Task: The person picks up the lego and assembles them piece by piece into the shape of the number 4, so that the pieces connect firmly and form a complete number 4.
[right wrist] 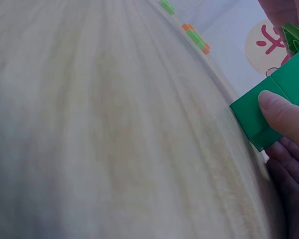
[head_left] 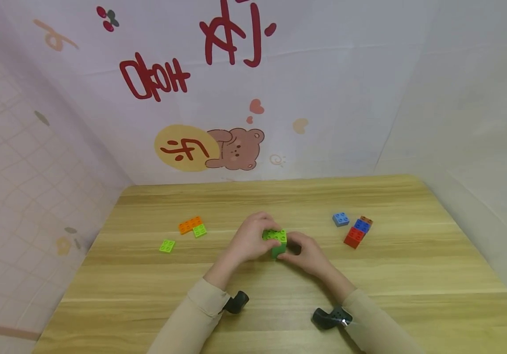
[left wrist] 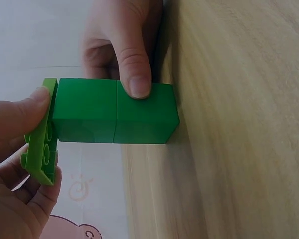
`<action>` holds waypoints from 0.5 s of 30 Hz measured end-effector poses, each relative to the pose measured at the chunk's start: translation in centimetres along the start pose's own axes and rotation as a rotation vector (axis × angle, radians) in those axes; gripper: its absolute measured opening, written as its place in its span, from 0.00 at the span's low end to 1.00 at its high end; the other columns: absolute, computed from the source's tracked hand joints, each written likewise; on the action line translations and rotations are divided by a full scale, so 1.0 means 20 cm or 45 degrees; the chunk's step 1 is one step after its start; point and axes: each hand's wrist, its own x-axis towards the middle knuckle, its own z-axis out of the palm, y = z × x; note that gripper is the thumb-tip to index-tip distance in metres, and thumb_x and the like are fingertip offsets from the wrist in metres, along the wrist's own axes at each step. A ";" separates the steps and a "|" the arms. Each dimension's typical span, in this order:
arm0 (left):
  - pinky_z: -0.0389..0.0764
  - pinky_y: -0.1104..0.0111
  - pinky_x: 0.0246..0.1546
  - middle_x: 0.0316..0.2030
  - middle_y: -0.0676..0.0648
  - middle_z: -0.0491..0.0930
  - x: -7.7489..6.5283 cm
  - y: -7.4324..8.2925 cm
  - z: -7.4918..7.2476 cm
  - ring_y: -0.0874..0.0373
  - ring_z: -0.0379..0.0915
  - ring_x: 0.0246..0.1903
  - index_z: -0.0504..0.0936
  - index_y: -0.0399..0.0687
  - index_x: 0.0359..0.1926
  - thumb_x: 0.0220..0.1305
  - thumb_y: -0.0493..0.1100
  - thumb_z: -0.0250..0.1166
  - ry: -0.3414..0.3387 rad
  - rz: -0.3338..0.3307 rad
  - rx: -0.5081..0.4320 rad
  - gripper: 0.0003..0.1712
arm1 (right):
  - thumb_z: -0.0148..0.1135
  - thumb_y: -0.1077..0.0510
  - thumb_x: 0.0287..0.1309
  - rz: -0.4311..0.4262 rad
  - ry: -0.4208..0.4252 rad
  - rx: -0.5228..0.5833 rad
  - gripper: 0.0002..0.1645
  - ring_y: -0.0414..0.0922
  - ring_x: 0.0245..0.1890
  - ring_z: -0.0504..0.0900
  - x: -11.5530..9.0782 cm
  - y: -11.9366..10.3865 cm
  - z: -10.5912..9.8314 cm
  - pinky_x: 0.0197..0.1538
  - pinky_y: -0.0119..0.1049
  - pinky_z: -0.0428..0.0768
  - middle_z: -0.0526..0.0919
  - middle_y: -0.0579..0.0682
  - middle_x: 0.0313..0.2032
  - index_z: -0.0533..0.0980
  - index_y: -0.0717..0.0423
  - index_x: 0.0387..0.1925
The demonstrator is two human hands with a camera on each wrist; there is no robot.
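Two dark green toy bricks stand stacked on the table, the upper brick [left wrist: 85,110] and the lower brick [left wrist: 148,119]. My left hand [head_left: 250,239] pinches a flat lime-green brick [left wrist: 38,149] between thumb and fingers, at the top of the stack. One end of that flat brick juts out past the stack; whether it is fully pressed on I cannot tell. From the other side my right hand [head_left: 312,254] grips the lower dark green brick, its thumb on the near face. In the right wrist view, the stack [right wrist: 269,109] runs partly out of frame.
On the left of the wooden table [head_left: 147,290] lie an orange brick [head_left: 190,225], a small lime brick [head_left: 199,230] touching it, and another lime brick [head_left: 167,246]. On the right are light blue [head_left: 340,219], red [head_left: 354,238], blue [head_left: 362,225] and brown [head_left: 367,220] bricks.
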 end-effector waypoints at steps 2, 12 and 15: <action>0.75 0.63 0.51 0.42 0.51 0.79 0.00 0.00 0.01 0.56 0.74 0.46 0.88 0.45 0.46 0.55 0.41 0.76 0.000 0.000 0.009 0.16 | 0.77 0.56 0.51 -0.001 0.004 -0.004 0.22 0.44 0.51 0.80 0.00 0.01 0.00 0.58 0.45 0.77 0.84 0.44 0.46 0.82 0.53 0.49; 0.76 0.63 0.52 0.43 0.51 0.80 0.00 -0.01 0.02 0.56 0.74 0.46 0.88 0.46 0.45 0.54 0.41 0.77 0.005 0.002 0.037 0.16 | 0.77 0.55 0.51 0.025 0.005 -0.014 0.22 0.43 0.51 0.79 0.00 0.02 0.00 0.59 0.45 0.76 0.84 0.43 0.46 0.82 0.52 0.48; 0.76 0.63 0.52 0.43 0.51 0.80 0.01 -0.01 0.02 0.56 0.75 0.46 0.88 0.46 0.45 0.54 0.41 0.77 -0.010 -0.013 0.023 0.16 | 0.78 0.55 0.50 0.030 0.009 -0.022 0.22 0.44 0.51 0.80 0.00 0.01 0.01 0.59 0.45 0.76 0.84 0.44 0.46 0.82 0.52 0.48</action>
